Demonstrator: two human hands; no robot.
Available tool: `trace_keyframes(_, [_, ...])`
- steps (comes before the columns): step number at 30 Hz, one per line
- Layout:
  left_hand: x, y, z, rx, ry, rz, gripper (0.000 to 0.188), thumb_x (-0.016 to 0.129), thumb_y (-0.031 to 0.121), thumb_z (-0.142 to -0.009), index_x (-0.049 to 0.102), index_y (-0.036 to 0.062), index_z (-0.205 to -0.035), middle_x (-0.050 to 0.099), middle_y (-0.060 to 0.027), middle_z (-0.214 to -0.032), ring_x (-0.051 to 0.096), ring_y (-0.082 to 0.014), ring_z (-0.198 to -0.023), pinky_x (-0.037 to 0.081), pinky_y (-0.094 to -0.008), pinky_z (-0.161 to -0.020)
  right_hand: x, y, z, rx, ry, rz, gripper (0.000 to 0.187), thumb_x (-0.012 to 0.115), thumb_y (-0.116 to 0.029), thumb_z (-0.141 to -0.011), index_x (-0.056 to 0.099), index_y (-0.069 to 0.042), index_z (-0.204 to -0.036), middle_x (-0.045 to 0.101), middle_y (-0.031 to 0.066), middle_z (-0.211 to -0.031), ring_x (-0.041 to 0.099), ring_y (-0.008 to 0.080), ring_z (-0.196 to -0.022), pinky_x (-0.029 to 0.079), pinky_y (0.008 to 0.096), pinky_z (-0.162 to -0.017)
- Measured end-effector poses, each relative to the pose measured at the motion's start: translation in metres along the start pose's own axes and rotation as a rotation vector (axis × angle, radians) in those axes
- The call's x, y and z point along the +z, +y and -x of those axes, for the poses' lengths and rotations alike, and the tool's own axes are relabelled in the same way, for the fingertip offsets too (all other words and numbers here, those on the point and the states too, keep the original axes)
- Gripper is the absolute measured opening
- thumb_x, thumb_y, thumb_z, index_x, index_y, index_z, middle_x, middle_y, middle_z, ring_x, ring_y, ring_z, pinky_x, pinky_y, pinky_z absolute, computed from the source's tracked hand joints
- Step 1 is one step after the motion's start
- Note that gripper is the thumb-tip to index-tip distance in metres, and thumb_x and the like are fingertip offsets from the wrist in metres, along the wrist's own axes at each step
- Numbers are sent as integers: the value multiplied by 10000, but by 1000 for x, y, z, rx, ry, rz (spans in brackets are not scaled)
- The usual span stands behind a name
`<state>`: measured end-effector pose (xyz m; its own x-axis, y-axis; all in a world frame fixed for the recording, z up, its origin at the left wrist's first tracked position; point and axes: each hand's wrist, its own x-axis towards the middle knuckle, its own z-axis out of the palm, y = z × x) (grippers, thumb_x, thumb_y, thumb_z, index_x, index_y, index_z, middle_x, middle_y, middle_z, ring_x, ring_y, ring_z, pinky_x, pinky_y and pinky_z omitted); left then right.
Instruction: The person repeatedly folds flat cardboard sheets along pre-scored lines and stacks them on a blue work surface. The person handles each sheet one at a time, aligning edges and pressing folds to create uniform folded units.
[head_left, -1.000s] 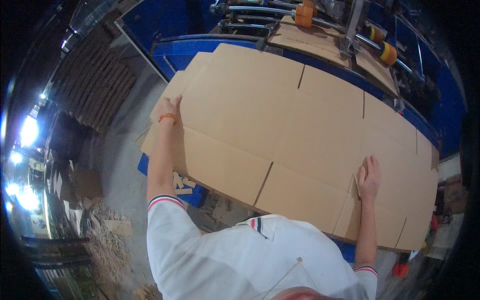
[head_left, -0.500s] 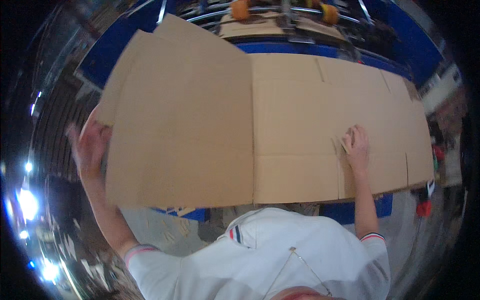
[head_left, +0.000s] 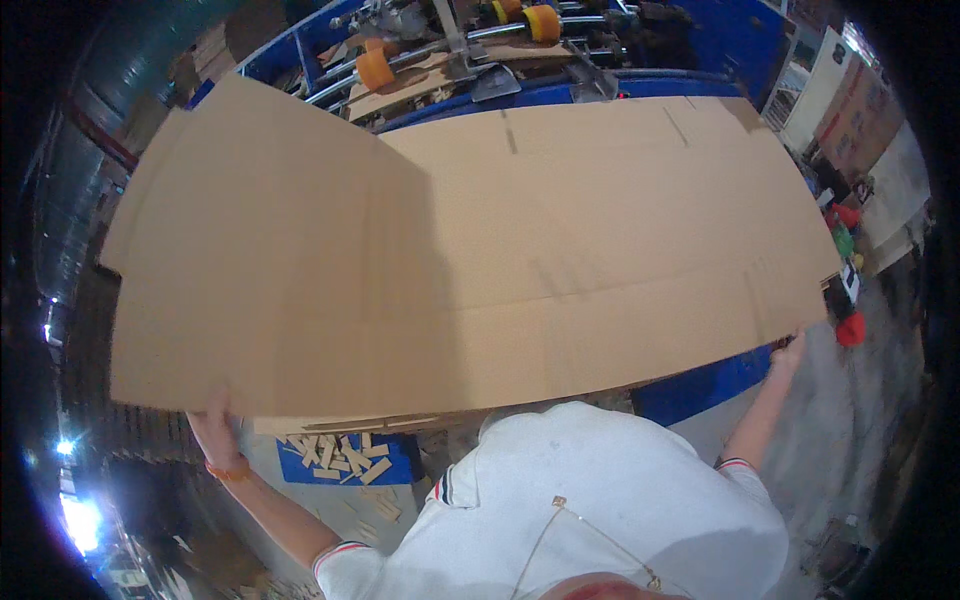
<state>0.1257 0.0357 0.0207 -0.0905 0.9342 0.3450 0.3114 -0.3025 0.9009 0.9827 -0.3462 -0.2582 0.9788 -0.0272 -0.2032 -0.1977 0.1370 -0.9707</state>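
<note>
A wide, flat brown cardboard sheet [head_left: 620,230] with creases and slots spans the space in front of me. Its left part stands higher than the rest. At the near left edge of the cardboard, my left hand [head_left: 215,432] grips with its fingertips, some of them hidden behind the board. My right hand [head_left: 789,354] is closed on the near right corner, its fingers partly under the sheet. More board edges show under the near side, left of the middle.
Beyond the sheet stands a blue machine [head_left: 690,85] with metal bars and orange rollers [head_left: 375,69]. Thin cardboard offcuts [head_left: 345,458] lie on a blue ledge below the near edge, with some on the floor. A red object [head_left: 850,330] is at the right.
My left hand has come from the left side to the near left edge. My right hand has left the sheet's surface for its near right corner. The cardboard appears shifted left and tilted.
</note>
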Motion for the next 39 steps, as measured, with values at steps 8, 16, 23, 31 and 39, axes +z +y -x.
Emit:
trace_keyframes(8, [43,-58,-39,188,109,-257,312,664,176,-921,603,-54,-1122,660,-97,-1069,585,-134,-914,464,-296,-807,95,-50,127,-29,-13,-486,469,532,-312,-987,484,0,-1334,544,153,-1330,577,292,-1143,508,430,-939])
trace_keyframes(16, [123,-108,-8,408,25,-356,315,627,78,-918,603,-3,-1222,657,-82,-1118,608,-177,-984,481,-322,-851,219,-89,235,-849,-313,261,339,593,-181,-956,604,42,-1211,660,149,-1176,641,238,-1048,507,348,-899])
trace_keyframes(23, [245,-54,28,613,-315,-371,642,585,-110,-701,557,37,-1325,531,-179,-1383,512,-347,-1266,383,-454,-1067,273,-65,222,-1382,-675,250,473,491,59,-792,589,41,-1254,613,212,-1264,607,316,-1156,467,383,-988])
trace_keyframes(31, [268,-85,59,645,-812,-625,645,571,-58,-737,552,140,-1350,488,-109,-1434,427,-353,-1339,279,-569,-1113,262,-7,277,-1671,-1273,837,644,782,-270,-628,610,-42,-1206,582,184,-1297,543,342,-1224,443,459,-1040])
trace_keyframes(39, [260,-63,47,575,-1043,-768,670,677,80,-734,507,127,-1381,385,-138,-1494,341,-360,-1384,291,-569,-1099,278,-23,243,-1241,-1585,778,561,743,-257,-746,581,-19,-1227,599,163,-1252,553,324,-1196,448,413,-1026])
